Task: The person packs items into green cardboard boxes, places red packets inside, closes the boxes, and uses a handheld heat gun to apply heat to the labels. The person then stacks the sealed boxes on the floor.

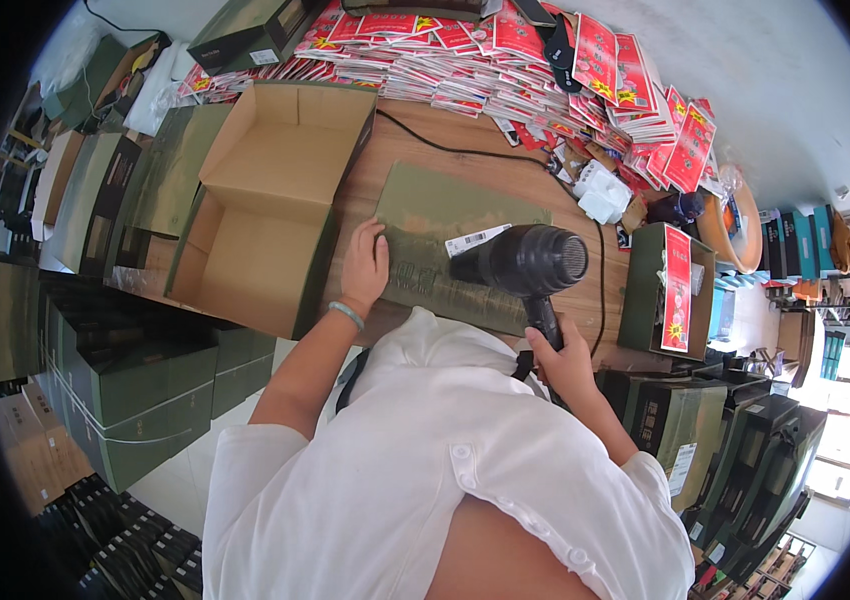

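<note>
A flat, dark green cardboard box (465,198) lies on the wooden table in front of me, with a white label (477,240) on its top. My left hand (366,265), a pale bangle at its wrist, rests against the box's left edge with fingers loosely extended and nothing in them. In my right hand (567,362) is the handle of a black hair dryer (527,258). The dryer is above the box's right part; its round rear grille faces right, and its nozzle points left, close to the label.
An open empty green box (245,250) stands on the left. Stacks of red-and-white printed packets (505,65) line the back. A black cord (465,151) crosses the table (505,172). At right stand a small green box (635,305) and an orange bin (715,232). Stacked green boxes (135,385) flank me.
</note>
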{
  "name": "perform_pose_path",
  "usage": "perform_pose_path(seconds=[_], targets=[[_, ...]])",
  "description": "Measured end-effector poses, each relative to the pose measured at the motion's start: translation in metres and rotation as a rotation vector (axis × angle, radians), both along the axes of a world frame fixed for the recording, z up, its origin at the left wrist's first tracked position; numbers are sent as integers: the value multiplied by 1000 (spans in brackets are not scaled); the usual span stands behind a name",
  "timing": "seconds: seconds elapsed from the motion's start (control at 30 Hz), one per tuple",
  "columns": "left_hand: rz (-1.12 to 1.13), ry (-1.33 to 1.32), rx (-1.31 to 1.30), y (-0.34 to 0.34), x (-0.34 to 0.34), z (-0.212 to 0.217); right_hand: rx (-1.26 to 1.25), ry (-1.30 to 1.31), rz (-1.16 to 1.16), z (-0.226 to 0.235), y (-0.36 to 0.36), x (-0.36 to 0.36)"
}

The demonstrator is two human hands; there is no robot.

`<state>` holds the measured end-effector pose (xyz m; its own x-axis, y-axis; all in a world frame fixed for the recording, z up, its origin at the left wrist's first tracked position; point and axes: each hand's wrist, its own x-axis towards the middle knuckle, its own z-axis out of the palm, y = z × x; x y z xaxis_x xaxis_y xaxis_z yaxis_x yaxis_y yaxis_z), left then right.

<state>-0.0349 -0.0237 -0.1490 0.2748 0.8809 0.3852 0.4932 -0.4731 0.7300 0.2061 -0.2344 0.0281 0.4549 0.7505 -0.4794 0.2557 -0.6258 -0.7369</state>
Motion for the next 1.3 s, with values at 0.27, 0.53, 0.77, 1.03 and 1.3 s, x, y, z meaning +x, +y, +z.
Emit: perform_pose_path(seconds=[0.27, 0.53, 0.77, 1.03, 1.3], targets=[[2, 4, -22, 0, 2, 1, 15, -26, -5, -2, -21, 7], [29, 33, -9, 1, 3, -2, 33, -105, -104, 2, -21, 15], [29, 27, 0, 1, 3, -4, 39, -84, -119, 5, -11, 29], [-56, 96, 246, -14, 3, 26, 136, -22, -145, 2, -7, 36], [-1130, 72, -723, -110, 0, 133, 127, 4, -144, 17, -7, 40]])
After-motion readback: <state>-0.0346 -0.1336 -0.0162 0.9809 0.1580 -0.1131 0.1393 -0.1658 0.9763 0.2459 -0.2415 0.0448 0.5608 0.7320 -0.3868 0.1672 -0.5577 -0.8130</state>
